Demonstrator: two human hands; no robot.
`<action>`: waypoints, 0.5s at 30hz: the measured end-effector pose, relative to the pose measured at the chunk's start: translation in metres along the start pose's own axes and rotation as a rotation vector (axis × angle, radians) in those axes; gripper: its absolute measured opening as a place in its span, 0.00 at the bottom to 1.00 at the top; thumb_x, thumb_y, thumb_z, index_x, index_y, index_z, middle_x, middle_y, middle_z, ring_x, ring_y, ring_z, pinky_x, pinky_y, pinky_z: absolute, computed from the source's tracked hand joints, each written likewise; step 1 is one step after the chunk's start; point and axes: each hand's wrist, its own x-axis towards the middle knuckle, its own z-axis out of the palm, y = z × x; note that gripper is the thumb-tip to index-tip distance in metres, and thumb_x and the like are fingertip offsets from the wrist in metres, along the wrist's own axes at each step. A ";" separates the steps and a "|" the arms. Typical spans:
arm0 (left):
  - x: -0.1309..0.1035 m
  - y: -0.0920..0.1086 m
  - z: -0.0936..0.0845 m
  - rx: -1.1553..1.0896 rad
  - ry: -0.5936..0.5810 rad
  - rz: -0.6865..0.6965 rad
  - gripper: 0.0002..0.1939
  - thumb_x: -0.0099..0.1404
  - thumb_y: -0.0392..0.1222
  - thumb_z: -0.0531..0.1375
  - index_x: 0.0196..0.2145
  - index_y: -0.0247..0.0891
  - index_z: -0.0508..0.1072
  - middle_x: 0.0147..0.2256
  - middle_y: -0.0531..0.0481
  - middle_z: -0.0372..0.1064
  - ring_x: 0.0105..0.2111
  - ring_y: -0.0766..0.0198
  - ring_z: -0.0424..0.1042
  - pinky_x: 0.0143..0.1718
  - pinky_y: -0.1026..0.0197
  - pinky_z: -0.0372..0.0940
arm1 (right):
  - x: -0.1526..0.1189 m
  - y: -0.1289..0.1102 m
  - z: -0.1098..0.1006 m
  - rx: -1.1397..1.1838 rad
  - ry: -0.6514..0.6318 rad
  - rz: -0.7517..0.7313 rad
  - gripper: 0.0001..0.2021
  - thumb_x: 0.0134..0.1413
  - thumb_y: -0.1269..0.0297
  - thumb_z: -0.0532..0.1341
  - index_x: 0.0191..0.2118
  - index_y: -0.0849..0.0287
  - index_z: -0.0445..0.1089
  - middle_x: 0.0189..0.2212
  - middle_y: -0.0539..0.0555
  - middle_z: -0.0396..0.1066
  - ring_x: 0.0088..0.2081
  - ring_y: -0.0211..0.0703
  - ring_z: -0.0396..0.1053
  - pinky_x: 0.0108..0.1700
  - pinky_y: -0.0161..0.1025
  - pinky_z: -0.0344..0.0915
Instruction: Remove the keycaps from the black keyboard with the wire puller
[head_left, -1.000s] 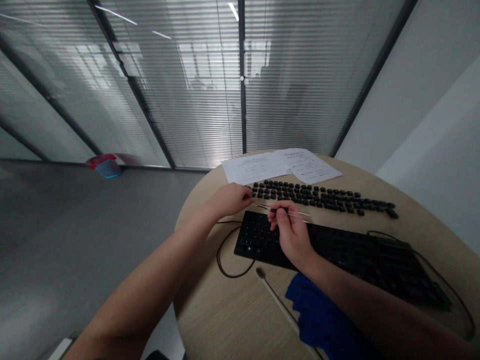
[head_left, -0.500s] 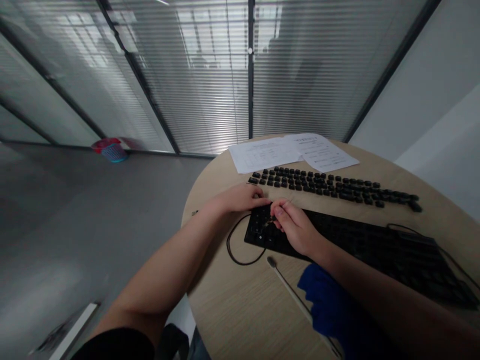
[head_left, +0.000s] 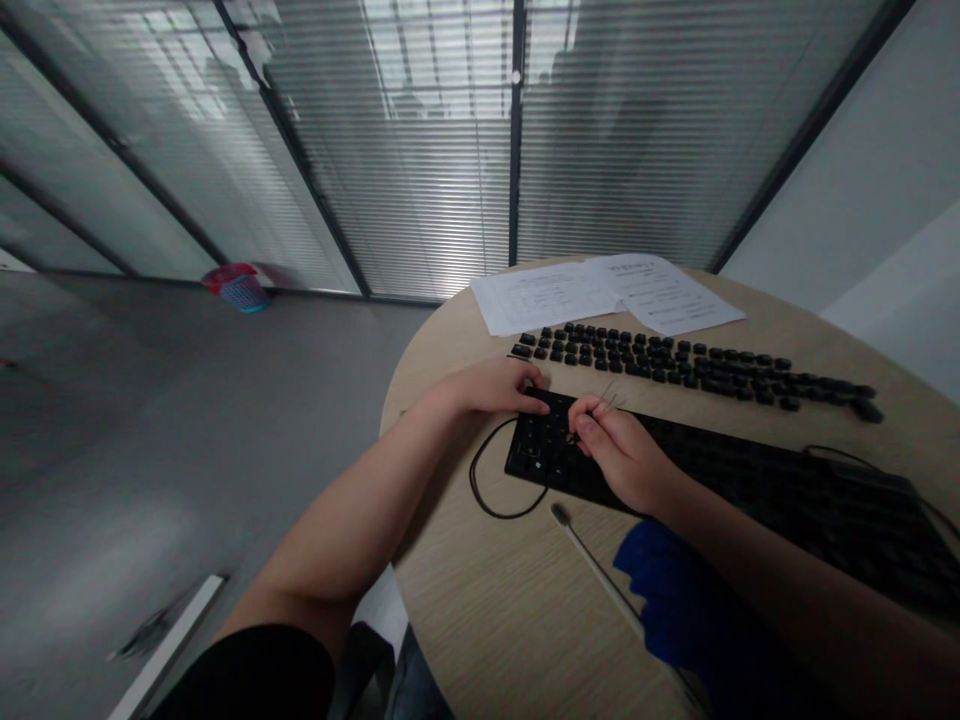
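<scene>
A black keyboard (head_left: 720, 480) lies across the round wooden table, its left end under my hands. My left hand (head_left: 510, 388) rests at the keyboard's top left corner, thumb on its edge and fingers bent beside it. Over the left part of the keyboard, my right hand (head_left: 611, 440) is closed in a pinch on a thin wire tool (head_left: 609, 396), whose fine ends stick out above the fingers. Loose black keycaps (head_left: 637, 358) lie in rows behind the keyboard. Small details under the right fingertips are too dark to tell.
Printed papers (head_left: 547, 296) lie at the table's back edge. Nearer me are a thin brush (head_left: 600, 575), a blue cloth (head_left: 675, 610) and a looped black cable (head_left: 474, 482). A red and blue basket (head_left: 244, 290) stands on the floor at the left.
The view has shifted, so the table and hands appear slightly further right and higher. My right hand has moved slightly away from my left hand, still pinching the wire tool.
</scene>
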 end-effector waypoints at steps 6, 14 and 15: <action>0.000 0.001 0.004 -0.025 0.008 -0.008 0.16 0.64 0.52 0.67 0.43 0.37 0.79 0.33 0.50 0.74 0.33 0.61 0.70 0.35 0.59 0.60 | 0.000 0.003 0.001 0.028 -0.020 0.019 0.14 0.74 0.53 0.53 0.37 0.54 0.67 0.23 0.47 0.64 0.24 0.42 0.62 0.28 0.40 0.56; 0.001 -0.001 0.005 -0.052 0.029 -0.008 0.16 0.64 0.50 0.67 0.43 0.36 0.79 0.31 0.52 0.72 0.31 0.62 0.69 0.34 0.60 0.59 | 0.002 -0.017 0.000 -0.140 -0.076 -0.136 0.08 0.69 0.61 0.55 0.36 0.53 0.66 0.20 0.46 0.63 0.22 0.42 0.61 0.29 0.40 0.53; 0.001 -0.001 0.005 -0.046 0.032 -0.011 0.16 0.64 0.50 0.67 0.44 0.36 0.79 0.30 0.52 0.72 0.31 0.62 0.69 0.34 0.60 0.59 | 0.002 -0.017 0.000 -0.162 -0.083 -0.158 0.07 0.69 0.61 0.56 0.36 0.53 0.67 0.21 0.46 0.64 0.23 0.42 0.63 0.30 0.40 0.53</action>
